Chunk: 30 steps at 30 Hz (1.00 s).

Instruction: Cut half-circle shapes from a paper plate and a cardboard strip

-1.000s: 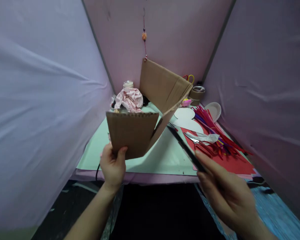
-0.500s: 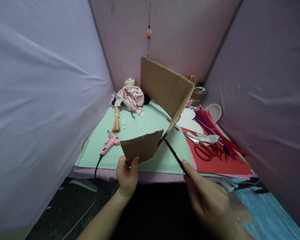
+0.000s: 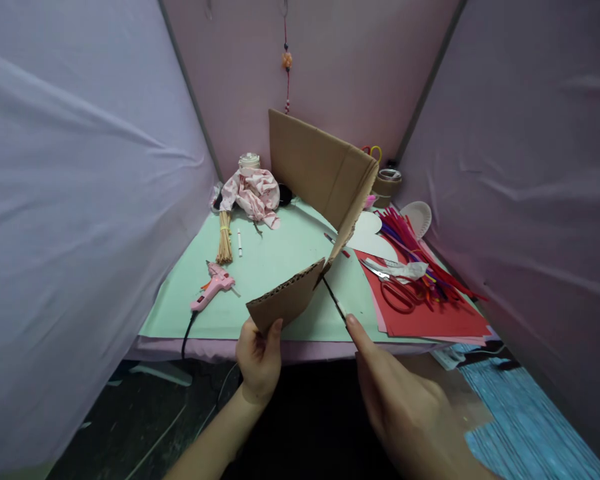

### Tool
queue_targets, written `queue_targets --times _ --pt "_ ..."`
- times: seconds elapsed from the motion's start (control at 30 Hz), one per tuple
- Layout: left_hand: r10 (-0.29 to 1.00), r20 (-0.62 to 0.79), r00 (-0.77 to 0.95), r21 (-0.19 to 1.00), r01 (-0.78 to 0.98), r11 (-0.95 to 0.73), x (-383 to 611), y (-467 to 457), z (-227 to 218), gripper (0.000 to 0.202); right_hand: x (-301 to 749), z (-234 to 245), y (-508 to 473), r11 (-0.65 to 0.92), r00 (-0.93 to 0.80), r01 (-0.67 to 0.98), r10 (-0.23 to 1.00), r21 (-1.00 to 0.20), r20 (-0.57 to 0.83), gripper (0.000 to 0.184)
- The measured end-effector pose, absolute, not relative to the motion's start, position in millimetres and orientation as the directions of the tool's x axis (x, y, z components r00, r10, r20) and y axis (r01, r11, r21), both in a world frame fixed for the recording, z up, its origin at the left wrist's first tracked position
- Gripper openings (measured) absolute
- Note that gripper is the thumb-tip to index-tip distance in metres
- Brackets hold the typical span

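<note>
My left hand (image 3: 261, 363) grips the near flap of a bent brown cardboard sheet (image 3: 320, 170), thumb on its face. Corrugations show along the flap's top edge. A cut runs between this flap and the larger part, which stands up at the back. In my right hand (image 3: 405, 397) is a slim dark utility knife (image 3: 336, 301), the index finger stretched along it. Its tip meets the cardboard at the inner end of the cut. My palm hides the rear of the handle.
On the pale green tabletop lie a pink glue gun (image 3: 214, 287), a bundle of sticks (image 3: 225, 240) and a crumpled pink cloth (image 3: 254, 193). To the right, red-handled scissors (image 3: 399, 293) and pipe cleaners (image 3: 420, 253) rest on red paper (image 3: 430, 323). Fabric walls enclose both sides.
My right hand and the knife have shifted left and closer to the cardboard. The near flap has tilted, its left end lower. The whole view has shifted slightly.
</note>
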<state>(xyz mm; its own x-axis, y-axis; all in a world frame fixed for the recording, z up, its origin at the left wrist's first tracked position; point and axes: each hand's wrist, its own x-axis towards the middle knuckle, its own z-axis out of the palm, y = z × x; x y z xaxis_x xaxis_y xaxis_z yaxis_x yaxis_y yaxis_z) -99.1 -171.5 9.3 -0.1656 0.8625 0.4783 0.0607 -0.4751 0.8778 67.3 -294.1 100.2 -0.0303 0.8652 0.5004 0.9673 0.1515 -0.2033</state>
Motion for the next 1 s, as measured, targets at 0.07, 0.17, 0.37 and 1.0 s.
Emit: queue_targets --times 0.07,0.17,0.37,1.0 --pt "0.867 0.469 -0.169 0.883 0.062 -0.466 -98.8 -171.5 8.3 0.012 66.4 106.5 -292.2 0.147 -0.042 0.973 0.871 -0.178 0.49 0.07" --pt "0.879 0.449 -0.159 0.893 0.055 -0.446 -97.9 -172.7 8.3 0.013 63.7 115.5 -289.9 0.133 -0.056 0.983 0.877 -0.129 0.478 0.073" --pt "0.891 0.452 -0.047 0.883 0.167 -0.439 -102.8 -168.0 21.8 0.018 64.2 129.2 -290.7 0.074 -0.056 0.997 0.898 -0.025 0.436 0.073" --pt "0.884 0.384 0.265 0.865 0.23 -0.445 -109.0 -150.7 23.8 0.024 61.9 144.3 -246.8 0.038 -0.028 0.992 0.996 0.122 -0.083 0.076"
